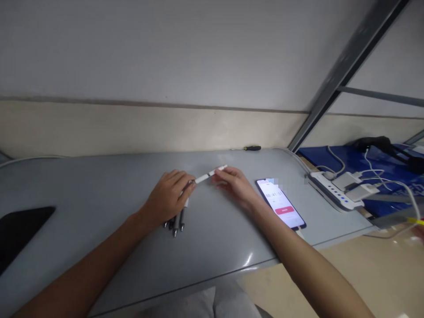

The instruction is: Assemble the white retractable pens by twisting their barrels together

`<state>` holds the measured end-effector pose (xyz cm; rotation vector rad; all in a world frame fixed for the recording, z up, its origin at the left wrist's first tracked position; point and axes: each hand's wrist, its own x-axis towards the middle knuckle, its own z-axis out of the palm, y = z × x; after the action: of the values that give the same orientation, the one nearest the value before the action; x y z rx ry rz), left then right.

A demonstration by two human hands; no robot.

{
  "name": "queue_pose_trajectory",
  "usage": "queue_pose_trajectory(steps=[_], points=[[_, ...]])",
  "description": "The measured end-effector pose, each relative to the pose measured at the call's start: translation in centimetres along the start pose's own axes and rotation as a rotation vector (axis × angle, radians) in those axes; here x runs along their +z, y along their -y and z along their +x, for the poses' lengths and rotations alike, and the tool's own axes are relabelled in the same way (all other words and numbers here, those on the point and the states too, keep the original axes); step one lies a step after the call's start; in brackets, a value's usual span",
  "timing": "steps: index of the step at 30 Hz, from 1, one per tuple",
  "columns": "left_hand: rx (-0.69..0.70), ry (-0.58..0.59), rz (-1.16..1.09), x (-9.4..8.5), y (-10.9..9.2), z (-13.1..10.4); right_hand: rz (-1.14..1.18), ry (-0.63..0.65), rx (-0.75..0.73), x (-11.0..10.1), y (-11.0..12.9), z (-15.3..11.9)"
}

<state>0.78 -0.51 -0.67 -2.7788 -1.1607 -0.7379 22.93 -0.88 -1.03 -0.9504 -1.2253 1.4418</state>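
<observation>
A slim white pen (202, 178) with a dark band is held up between my two hands above the grey table. My left hand (170, 194) is closed around its left end, fingers bent over it. At the other end, my right hand (233, 183) pinches the white tip between thumb and fingers. Several grey and black pens (176, 224) lie on the table just below my left hand, their upper parts hidden by it.
A lit phone (280, 203) lies right of my right hand. Beyond it are a power strip (336, 192) with white chargers and cables. A small screwdriver (252, 148) lies by the wall. A black object (23, 229) sits at the left, on the grey table (99, 190).
</observation>
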Motion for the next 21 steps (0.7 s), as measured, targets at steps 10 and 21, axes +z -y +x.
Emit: queue_pose_trajectory(steps=[10, 21], points=[[-0.139, 0.054, 0.098, 1.2, 0.5, -0.4, 0.463, -0.164, 0.047, -0.9, -0.1, 0.5], [-0.165, 0.125, 0.031, 2.1, 1.4, -0.9, 0.577, -0.127, 0.033, -0.5, 0.2, 0.2]])
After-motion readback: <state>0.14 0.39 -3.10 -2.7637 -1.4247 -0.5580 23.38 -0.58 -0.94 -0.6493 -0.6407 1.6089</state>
